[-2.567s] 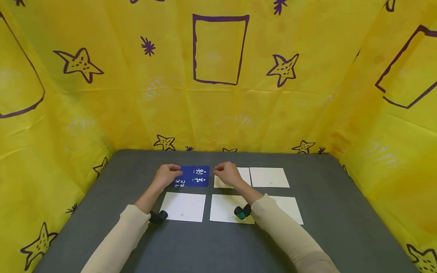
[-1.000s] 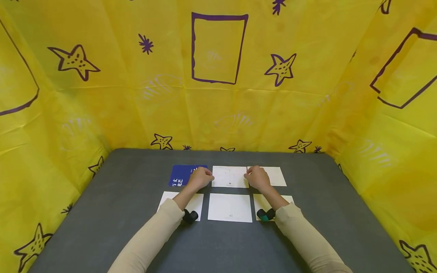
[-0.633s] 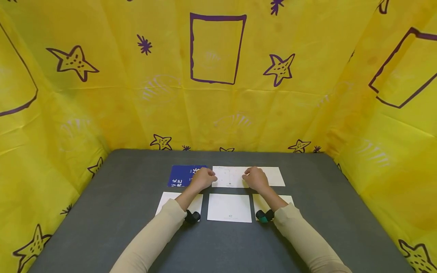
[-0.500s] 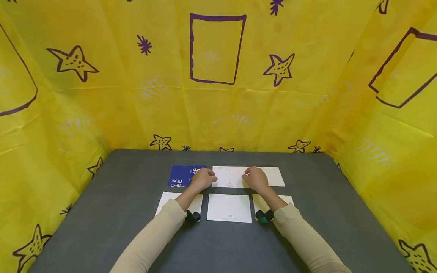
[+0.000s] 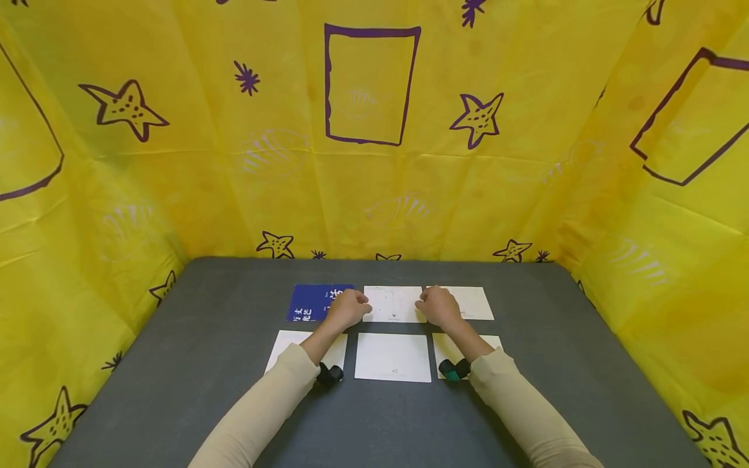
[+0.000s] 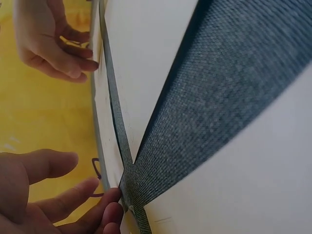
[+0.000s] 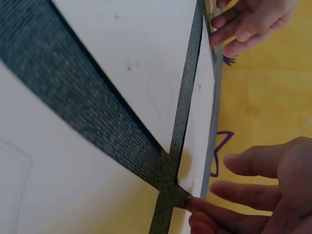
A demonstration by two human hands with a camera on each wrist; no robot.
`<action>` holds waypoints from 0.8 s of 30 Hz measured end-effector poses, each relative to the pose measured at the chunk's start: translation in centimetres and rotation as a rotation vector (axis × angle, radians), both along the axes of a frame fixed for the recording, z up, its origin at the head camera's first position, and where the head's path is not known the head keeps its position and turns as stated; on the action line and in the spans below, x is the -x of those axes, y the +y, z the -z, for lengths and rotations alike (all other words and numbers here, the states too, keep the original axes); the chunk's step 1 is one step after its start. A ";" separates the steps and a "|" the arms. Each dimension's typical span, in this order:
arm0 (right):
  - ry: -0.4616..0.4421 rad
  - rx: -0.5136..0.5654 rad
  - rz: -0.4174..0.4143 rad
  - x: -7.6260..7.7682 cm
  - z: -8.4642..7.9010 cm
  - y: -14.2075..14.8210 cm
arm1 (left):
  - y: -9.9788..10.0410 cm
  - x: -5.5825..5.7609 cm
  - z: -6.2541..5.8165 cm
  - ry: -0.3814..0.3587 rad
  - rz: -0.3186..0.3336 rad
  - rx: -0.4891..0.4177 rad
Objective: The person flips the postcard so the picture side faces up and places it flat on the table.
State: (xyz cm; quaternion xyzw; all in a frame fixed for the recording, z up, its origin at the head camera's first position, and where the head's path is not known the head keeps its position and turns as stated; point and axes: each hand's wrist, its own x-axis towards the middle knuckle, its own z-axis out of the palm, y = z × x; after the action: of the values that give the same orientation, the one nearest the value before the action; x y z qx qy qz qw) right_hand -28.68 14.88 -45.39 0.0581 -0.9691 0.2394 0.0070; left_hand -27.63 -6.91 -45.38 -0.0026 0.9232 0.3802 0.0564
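In the head view, my left hand is at the gap between a blue card with white lettering and the middle white card of the back row. My right hand is over the seam between that middle card and the back-right white card. Both wrist views show thumbs apart from the fingers. Fingertips of the left hand touch or nearly touch a card edge, as do those of the right hand. Nothing is pinched.
A front row holds a left white card, a middle white card and a right white card; forearms partly cover the outer two. Everything lies on a dark grey tabletop. A yellow patterned cloth surrounds the back and sides.
Both hands have moved right from the blue card and the middle card's left side, then stayed nearly still. The back-right card has slid slightly right within the last half second, showing its seam again.
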 end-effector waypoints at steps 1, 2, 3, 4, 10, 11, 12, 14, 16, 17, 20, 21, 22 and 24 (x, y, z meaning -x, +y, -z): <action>-0.005 0.010 0.001 0.0 0.0 -0.1 | 0.0 0.0 0.0 0.001 0.001 0.004; -0.010 0.013 0.002 -0.1 0.1 -0.2 | 0.0 0.0 0.0 0.003 0.003 0.008; -0.014 0.018 0.005 0.0 0.1 -0.3 | 0.1 0.0 0.0 0.001 0.005 0.005; -0.017 0.023 0.010 0.0 0.2 -0.3 | 0.1 0.0 0.1 0.001 0.007 0.002; -0.029 0.089 0.019 0.3 0.4 -0.3 | -0.1 0.3 0.2 -0.010 -0.005 -0.053; -0.033 0.099 0.017 0.4 0.3 -0.3 | -0.1 0.3 0.3 -0.012 -0.009 -0.062; -0.037 0.112 0.017 0.4 0.3 -0.2 | -0.2 0.4 0.3 -0.014 -0.012 -0.068; -0.046 0.131 0.014 0.4 0.4 0.0 | -0.3 0.4 0.4 -0.018 -0.014 -0.080; -0.045 0.137 0.004 0.5 0.5 0.2 | -0.4 0.4 0.6 -0.018 -0.012 -0.085; -0.045 0.140 0.001 0.5 0.5 0.3 | -0.4 0.4 0.6 -0.017 -0.010 -0.086; -0.032 0.142 -0.018 0.6 0.8 0.6 | -0.5 0.4 0.7 -0.009 -0.004 -0.080; -0.034 0.149 -0.019 0.6 0.8 0.6 | -0.5 0.4 0.7 -0.009 -0.005 -0.079; -0.035 0.154 -0.023 0.6 0.9 0.7 | -0.5 0.4 0.7 -0.010 -0.006 -0.082; -0.036 0.154 -0.033 0.7 1.1 0.9 | -0.6 0.4 0.7 -0.020 -0.013 -0.105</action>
State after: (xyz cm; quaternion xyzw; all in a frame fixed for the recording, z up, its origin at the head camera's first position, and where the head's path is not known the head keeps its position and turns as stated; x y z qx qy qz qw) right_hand -29.39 15.73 -46.46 0.0688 -0.9468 0.3143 -0.0100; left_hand -28.07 -7.48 -46.05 -0.0092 0.9013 0.4286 0.0631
